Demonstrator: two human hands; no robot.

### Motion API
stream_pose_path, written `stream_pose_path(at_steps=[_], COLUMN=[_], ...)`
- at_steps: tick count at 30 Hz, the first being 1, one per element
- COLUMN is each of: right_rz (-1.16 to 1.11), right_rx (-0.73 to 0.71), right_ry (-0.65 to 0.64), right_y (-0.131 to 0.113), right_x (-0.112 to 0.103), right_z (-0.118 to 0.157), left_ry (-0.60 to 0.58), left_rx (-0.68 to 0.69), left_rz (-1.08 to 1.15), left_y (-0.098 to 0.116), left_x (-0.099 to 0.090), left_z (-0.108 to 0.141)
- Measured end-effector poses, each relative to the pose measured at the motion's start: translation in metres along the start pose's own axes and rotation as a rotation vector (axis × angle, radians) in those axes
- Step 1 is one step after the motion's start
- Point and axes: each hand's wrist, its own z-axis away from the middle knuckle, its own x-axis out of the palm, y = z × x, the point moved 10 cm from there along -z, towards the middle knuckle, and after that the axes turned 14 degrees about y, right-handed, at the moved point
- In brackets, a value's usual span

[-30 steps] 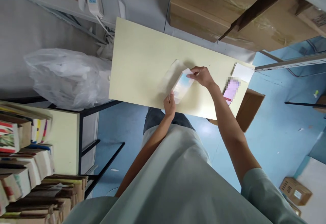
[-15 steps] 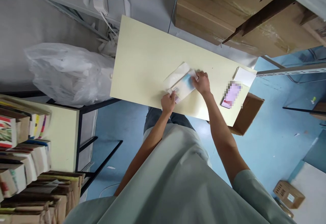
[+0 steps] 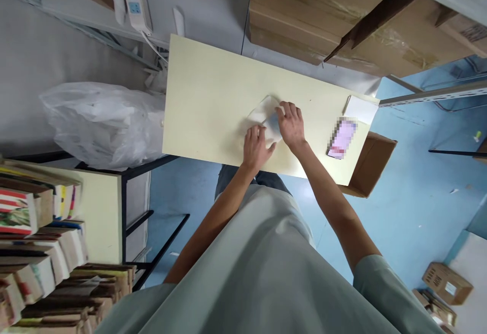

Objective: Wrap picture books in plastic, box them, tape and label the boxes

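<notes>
A small white and pale blue packet (image 3: 271, 130) lies on the cream table (image 3: 205, 101), partly hidden under both hands. My left hand (image 3: 256, 146) rests on its lower left side, thumb spread away from the fingers. On its right side lies my right hand (image 3: 291, 122), with the fingers bent over the edge and slightly apart. A white flap or sheet (image 3: 264, 110) shows beyond the hands, joined to or touching the packet; which one I cannot tell.
A phone (image 3: 342, 139) and a white pad (image 3: 361, 109) lie at the table's right end, above an open cardboard box (image 3: 371, 167). A plastic bag (image 3: 106, 123) bulges at the left. Large cartons (image 3: 304, 14) stand behind; books (image 3: 41, 243) fill the lower left.
The white flap has drawn in closer to the packet. Both hands have gone from pinching its ends to lying over it, the right one shifted left. The view has shifted slightly.
</notes>
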Motion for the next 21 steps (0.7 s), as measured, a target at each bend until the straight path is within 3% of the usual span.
stream_pose_path(at_steps=[2, 5, 11, 16, 21], right_rz=[-0.027, -0.097, -0.212, -0.214, -0.218], right_rx=[-0.091, -0.135, -0.126, -0.069, -0.010], right_ry=[-0.084, -0.161, -0.159, -0.031, 0.074], right_y=[-0.013, -0.013, 0.005, 0.005, -0.018], right_x=[0.002, 0.000, -0.025, -0.044, -0.032], right_z=[0.010, 0.029, 0.056, 0.042, 0.015], left_ry=[-0.075, -0.116, -0.127, -0.162, -0.188], left_rx=[0.042, 0.055, 0.074, -0.114, -0.198], left_rz=[0.005, 0.009, 0.085, 0.191, 0.232], left_y=[0.007, 0.010, 0.010, -0.015, -0.033], left_x=[0.011, 0.017, 0.001, -0.012, -0.017], left_z=[0.002, 0.007, 0.001, -0.010, -0.016])
